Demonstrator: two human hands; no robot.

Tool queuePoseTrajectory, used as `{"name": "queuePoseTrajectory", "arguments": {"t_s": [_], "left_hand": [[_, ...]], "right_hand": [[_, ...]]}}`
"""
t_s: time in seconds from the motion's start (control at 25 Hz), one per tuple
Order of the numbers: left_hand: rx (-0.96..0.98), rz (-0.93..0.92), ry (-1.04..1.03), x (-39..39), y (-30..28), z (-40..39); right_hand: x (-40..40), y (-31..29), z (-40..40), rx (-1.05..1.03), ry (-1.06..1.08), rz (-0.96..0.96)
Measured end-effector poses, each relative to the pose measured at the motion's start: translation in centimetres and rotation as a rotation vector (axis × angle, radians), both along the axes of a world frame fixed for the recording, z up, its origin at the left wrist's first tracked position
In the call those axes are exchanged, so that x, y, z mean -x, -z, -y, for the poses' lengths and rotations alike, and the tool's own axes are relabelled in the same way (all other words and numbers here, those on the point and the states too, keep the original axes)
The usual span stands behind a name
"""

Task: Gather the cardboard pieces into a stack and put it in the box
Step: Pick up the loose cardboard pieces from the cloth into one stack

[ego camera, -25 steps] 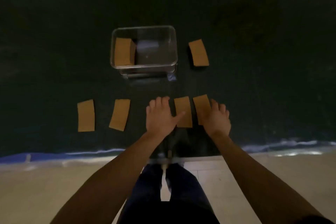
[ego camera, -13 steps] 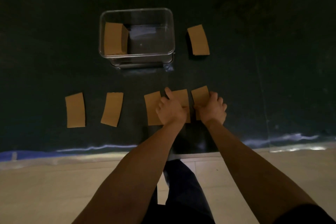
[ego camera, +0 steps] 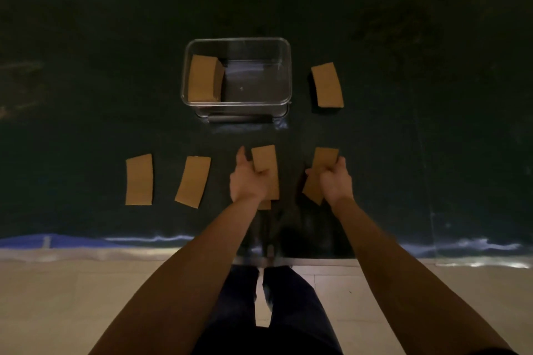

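My left hand (ego camera: 248, 181) grips a brown cardboard piece (ego camera: 264, 159), with another piece showing under it at the wrist. My right hand (ego camera: 334, 181) grips a second cardboard piece (ego camera: 325, 159), lifted and tilted. Two more pieces lie flat to the left, one (ego camera: 192, 181) beside my left hand and one (ego camera: 139, 179) further out. A clear plastic box (ego camera: 284, 46) stands beyond my hands, and a cardboard stack (ego camera: 203, 78) rests in its left half. One more piece (ego camera: 327, 85) lies to the right of the box.
Everything rests on a dark tabletop (ego camera: 86, 95), whose near edge (ego camera: 144, 239) runs just in front of my legs. Below it is a light tiled floor (ego camera: 57, 297).
Both hands have closed on cardboard pieces and raised them off the table; the right one has shifted right. The piece that lay left of my left hand is now gathered under that hand.
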State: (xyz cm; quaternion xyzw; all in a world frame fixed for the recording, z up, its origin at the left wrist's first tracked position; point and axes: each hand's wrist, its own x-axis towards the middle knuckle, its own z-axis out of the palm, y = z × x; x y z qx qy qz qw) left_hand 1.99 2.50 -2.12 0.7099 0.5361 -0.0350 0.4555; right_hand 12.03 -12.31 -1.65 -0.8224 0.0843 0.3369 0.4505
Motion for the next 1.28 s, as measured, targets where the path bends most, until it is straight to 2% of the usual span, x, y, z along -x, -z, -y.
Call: {"name": "queuePoseTrajectory", "arguments": {"t_s": [0.16, 0.52, 0.64, 0.76, 0.8, 0.88, 0.96, 1.28], "left_hand": [[-0.015, -0.187, 0.014, 1.7, 0.7, -1.4], [-0.120, -0.279, 0.022, 1.1, 1.5, 1.0], [0.015, -0.148, 0.004, 1.5, 1.8, 0.4], [-0.035, -0.055, -0.074, 4.0, 1.2, -4.2], [-0.069, -0.067, -0.113, 5.1, 1.1, -6.2], [-0.098, -0.211, -0.144, 7.2, 1.1, -9.5], [-0.103, -0.353, -0.076, 8.3, 1.3, -10.7], [-0.098, -0.361, 0.000, 7.8, 0.2, -10.3]], "right_hand": [[1.3, -0.1, -1.3, -0.161, 0.093, -0.113], [3.2, 0.3, -1.0, -0.231, 0.132, -0.188], [3.4, 0.1, -1.2, -0.233, 0.123, -0.207], [3.8, -0.2, -2.2, -0.248, 0.107, -0.211], [4.1, -0.3, -2.8, -0.249, 0.095, -0.219], [4.7, -0.5, -3.9, -0.257, 0.074, -0.253], [5.4, -0.6, -4.9, -0.263, 0.047, -0.280], [6.5, -1.4, -6.1, -0.269, -0.005, -0.274]]}}
